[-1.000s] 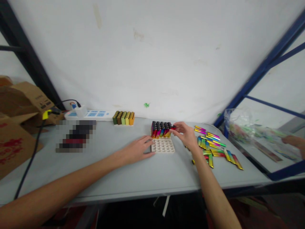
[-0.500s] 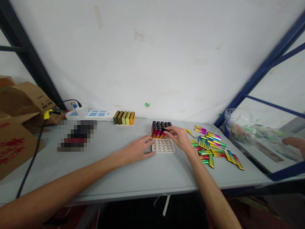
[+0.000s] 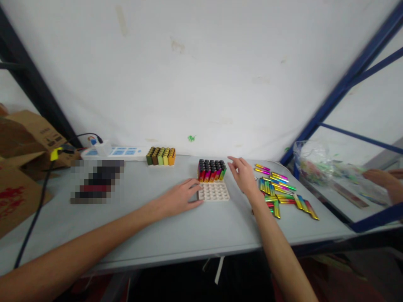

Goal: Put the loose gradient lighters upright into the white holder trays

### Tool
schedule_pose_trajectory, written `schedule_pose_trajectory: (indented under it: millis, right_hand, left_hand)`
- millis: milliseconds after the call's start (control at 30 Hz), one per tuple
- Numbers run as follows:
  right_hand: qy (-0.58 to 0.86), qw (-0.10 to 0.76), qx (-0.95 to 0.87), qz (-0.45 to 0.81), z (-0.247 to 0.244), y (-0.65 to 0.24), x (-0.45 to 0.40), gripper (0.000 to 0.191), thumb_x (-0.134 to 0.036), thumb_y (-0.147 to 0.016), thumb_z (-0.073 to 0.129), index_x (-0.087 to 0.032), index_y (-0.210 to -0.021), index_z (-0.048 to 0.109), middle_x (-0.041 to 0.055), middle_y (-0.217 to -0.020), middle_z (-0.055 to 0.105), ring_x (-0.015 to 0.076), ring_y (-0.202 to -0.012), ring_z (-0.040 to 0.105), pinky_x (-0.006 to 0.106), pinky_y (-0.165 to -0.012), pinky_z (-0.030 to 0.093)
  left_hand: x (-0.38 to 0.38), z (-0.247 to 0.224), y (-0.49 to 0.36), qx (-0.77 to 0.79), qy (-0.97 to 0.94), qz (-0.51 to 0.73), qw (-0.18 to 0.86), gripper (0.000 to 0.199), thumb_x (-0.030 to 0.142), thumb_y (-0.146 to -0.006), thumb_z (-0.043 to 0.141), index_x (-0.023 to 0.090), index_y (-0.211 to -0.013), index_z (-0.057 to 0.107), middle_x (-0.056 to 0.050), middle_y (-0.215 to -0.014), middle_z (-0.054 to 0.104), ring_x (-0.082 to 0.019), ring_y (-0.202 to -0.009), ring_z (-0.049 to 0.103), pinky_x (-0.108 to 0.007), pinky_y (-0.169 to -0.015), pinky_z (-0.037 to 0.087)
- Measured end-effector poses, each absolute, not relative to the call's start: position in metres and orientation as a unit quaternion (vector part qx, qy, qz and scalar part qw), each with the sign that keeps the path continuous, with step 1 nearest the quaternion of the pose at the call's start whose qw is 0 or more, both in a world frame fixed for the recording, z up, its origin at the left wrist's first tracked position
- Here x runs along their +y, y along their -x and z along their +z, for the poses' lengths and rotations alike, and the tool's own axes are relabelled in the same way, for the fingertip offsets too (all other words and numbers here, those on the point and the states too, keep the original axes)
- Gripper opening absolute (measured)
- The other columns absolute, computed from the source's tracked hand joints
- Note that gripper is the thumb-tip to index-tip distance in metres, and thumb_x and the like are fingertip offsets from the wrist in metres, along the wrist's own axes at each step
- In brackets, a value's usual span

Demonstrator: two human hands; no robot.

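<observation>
In the head view, a white tray (image 3: 214,192) with rows of round holes lies on the table. Directly behind it stand colourful lighters (image 3: 211,171) with black tops, packed upright in rows. The fingers of my left hand (image 3: 181,197) are apart, with the fingertips at the tray's left edge. Just right of the packed lighters, my right hand (image 3: 244,176) hovers with its fingers apart and nothing visible in them. Beyond it, loose shiny lighters (image 3: 285,197) lie scattered, some of them partly hidden by this hand and forearm.
A second block of yellow-topped lighters (image 3: 161,156) stands at the back left, near a power strip (image 3: 126,152). Cardboard boxes (image 3: 22,167) are at the far left. Past the blue frame (image 3: 333,100), another person's hand (image 3: 382,180) and a clear plastic bag (image 3: 311,161) show.
My right hand has moved off the packed lighters to the right, and a green-ended lighter now shows at the front row's right end. My left hand stays at the tray.
</observation>
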State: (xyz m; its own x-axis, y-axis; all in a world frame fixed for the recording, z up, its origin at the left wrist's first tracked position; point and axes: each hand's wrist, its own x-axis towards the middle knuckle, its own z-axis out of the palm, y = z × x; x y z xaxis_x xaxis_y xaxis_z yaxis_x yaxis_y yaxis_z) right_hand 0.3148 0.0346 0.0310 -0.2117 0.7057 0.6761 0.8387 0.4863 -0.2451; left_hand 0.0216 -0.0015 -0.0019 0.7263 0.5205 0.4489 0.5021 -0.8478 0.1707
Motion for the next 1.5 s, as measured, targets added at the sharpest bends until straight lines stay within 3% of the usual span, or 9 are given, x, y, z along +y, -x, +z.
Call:
schedule_pose_trajectory:
  millis: [67, 167, 367, 533, 667, 867, 1167, 1367, 1500]
  right_hand:
    - [0.592, 0.341, -0.721, -0.111, 0.028, -0.339, 0.041, 0.033, -0.027, -0.1, 0.048, -0.014, -0.124, 0.068, 0.0123, -0.1, 0.068, 0.0235, -0.09, 0.065, 0.037, -0.091, 0.051]
    - [0.738, 0.187, -0.643, -0.089, 0.018, -0.374, 0.047, 0.035, -0.02, -0.094, 0.056, -0.013, -0.126, 0.067, 0.0171, -0.118, 0.069, 0.028, -0.109, 0.065, 0.039, -0.097, 0.049]
    - [0.793, 0.132, -0.591, -0.065, 0.003, -0.398, 0.046, 0.021, -0.016, -0.087, 0.061, -0.013, -0.102, 0.075, 0.0203, -0.105, 0.074, 0.0322, -0.1, 0.071, 0.042, -0.086, 0.052]
    - [0.739, 0.175, -0.648, -0.065, 0.011, -0.389, 0.049, 0.019, -0.019, -0.087, 0.064, -0.015, -0.103, 0.074, 0.0151, -0.101, 0.076, 0.0263, -0.098, 0.071, 0.036, -0.09, 0.052]
    - [0.623, 0.335, -0.707, 0.011, 0.023, -0.374, 0.046, 0.028, -0.027, -0.085, 0.065, -0.018, -0.112, 0.07, 0.0095, -0.1, 0.075, 0.0197, -0.077, 0.071, 0.034, -0.075, 0.058]
    - [0.499, 0.456, -0.722, 0.145, 0.032, -0.345, 0.034, 0.045, -0.044, -0.084, 0.069, -0.021, -0.122, 0.06, 0.0072, -0.1, 0.072, 0.0189, -0.081, 0.07, 0.032, -0.068, 0.06]
    - [0.449, 0.467, -0.742, 0.175, 0.032, -0.322, 0.027, 0.032, -0.047, -0.086, 0.071, -0.019, -0.102, 0.066, 0.0049, -0.091, 0.073, 0.0174, -0.078, 0.07, 0.034, -0.074, 0.061]
    - [0.436, 0.454, -0.759, 0.164, 0.035, -0.316, 0.022, 0.032, -0.045, -0.087, 0.072, -0.019, -0.106, 0.071, 0.004, -0.086, 0.074, 0.0172, -0.075, 0.071, 0.034, -0.076, 0.062]
    - [0.427, 0.445, -0.768, 0.172, 0.035, -0.31, 0.021, 0.03, -0.043, -0.089, 0.071, -0.019, -0.106, 0.071, 0.006, -0.095, 0.074, 0.0178, -0.081, 0.072, 0.034, -0.077, 0.062]
  left_hand:
    - [-0.001, -0.003, -0.021, 0.273, -0.929, 0.248, 0.018, 0.031, 0.038, -0.096, 0.062, 0.018, -0.119, 0.061, -0.012, -0.125, 0.06, -0.025, -0.117, 0.06, -0.042, -0.107, 0.051]
    - [0.0, -0.005, -0.021, 0.272, -0.928, 0.255, 0.02, 0.03, 0.038, -0.096, 0.063, 0.018, -0.119, 0.061, -0.012, -0.126, 0.06, -0.025, -0.118, 0.059, -0.041, -0.107, 0.051]
    - [-0.002, -0.003, -0.022, 0.281, -0.928, 0.244, 0.019, 0.032, 0.038, -0.096, 0.063, 0.018, -0.121, 0.06, -0.012, -0.126, 0.06, -0.026, -0.118, 0.059, -0.044, -0.107, 0.052]
    - [-0.002, -0.001, -0.022, 0.282, -0.929, 0.238, 0.025, 0.031, 0.037, -0.096, 0.063, 0.018, -0.12, 0.06, -0.012, -0.126, 0.06, -0.025, -0.118, 0.06, -0.043, -0.107, 0.052]
    - [-0.002, -0.002, -0.021, 0.279, -0.926, 0.252, 0.028, 0.03, 0.037, -0.095, 0.065, 0.019, -0.119, 0.06, -0.011, -0.126, 0.06, -0.025, -0.118, 0.06, -0.042, -0.107, 0.052]
    - [-0.003, -0.001, -0.021, 0.278, -0.926, 0.255, 0.032, 0.029, 0.036, -0.094, 0.065, 0.019, -0.117, 0.061, -0.011, -0.125, 0.061, -0.025, -0.117, 0.06, -0.042, -0.106, 0.052]
    - [-0.003, 0.0, -0.021, 0.278, -0.925, 0.256, 0.032, 0.03, 0.037, -0.095, 0.063, 0.02, -0.119, 0.06, -0.012, -0.124, 0.061, -0.026, -0.117, 0.06, -0.043, -0.106, 0.052]
    - [-0.003, 0.001, -0.022, 0.282, -0.929, 0.236, 0.034, 0.032, 0.038, -0.096, 0.062, 0.017, -0.121, 0.059, -0.013, -0.125, 0.059, -0.026, -0.118, 0.058, -0.044, -0.108, 0.051]
    - [-0.003, 0.0, -0.023, 0.283, -0.928, 0.241, 0.034, 0.031, 0.037, -0.096, 0.062, 0.018, -0.12, 0.059, -0.012, -0.125, 0.059, -0.026, -0.119, 0.058, -0.043, -0.108, 0.051]
